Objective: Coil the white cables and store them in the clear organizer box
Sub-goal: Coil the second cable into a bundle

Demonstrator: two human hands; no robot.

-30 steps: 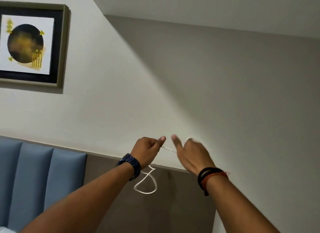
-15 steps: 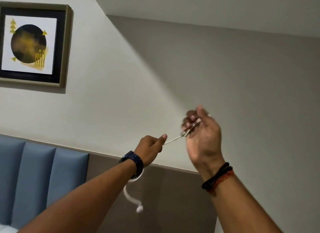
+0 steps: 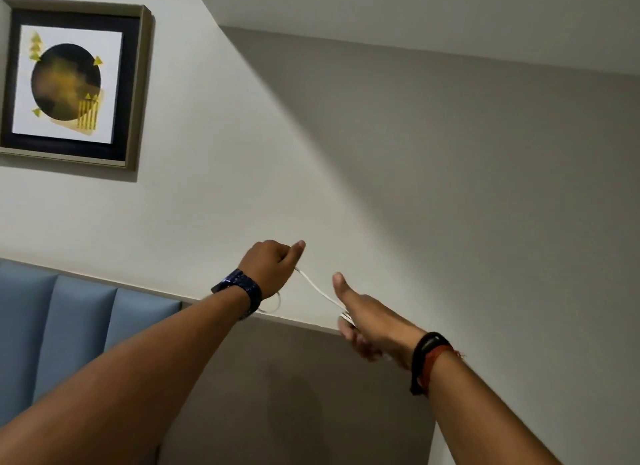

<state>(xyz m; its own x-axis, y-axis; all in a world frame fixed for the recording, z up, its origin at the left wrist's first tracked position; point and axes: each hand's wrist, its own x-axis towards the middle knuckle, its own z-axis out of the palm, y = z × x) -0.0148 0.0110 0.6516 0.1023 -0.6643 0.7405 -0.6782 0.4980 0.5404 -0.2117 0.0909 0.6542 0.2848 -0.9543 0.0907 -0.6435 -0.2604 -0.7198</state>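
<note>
Left hand [image 3: 269, 264] fisted round white cable [image 3: 317, 288]; right hand [image 3: 367, 321] pinching loops. Best keep strand taut, loops even.

The white cable [image 3: 317, 288] looks like smooth plastic with a slight sheen. The wall [image 3: 381, 159] is matt painted plaster, even and without texture. The padded panels [image 3: 83, 322] low on the left look like smooth blue faux leather with a soft, dull sheen, stitched into upright sections. Beside them the brown panel [image 3: 277, 388] is flat and matt. The picture frame [image 3: 138, 90] has a brushed, dull gold finish around a black mat and a paper-like print. The watch [image 3: 242, 288] strap is dark and glossy; the wristbands [image 3: 427, 357] are matt black with a red thread-like one.
</note>
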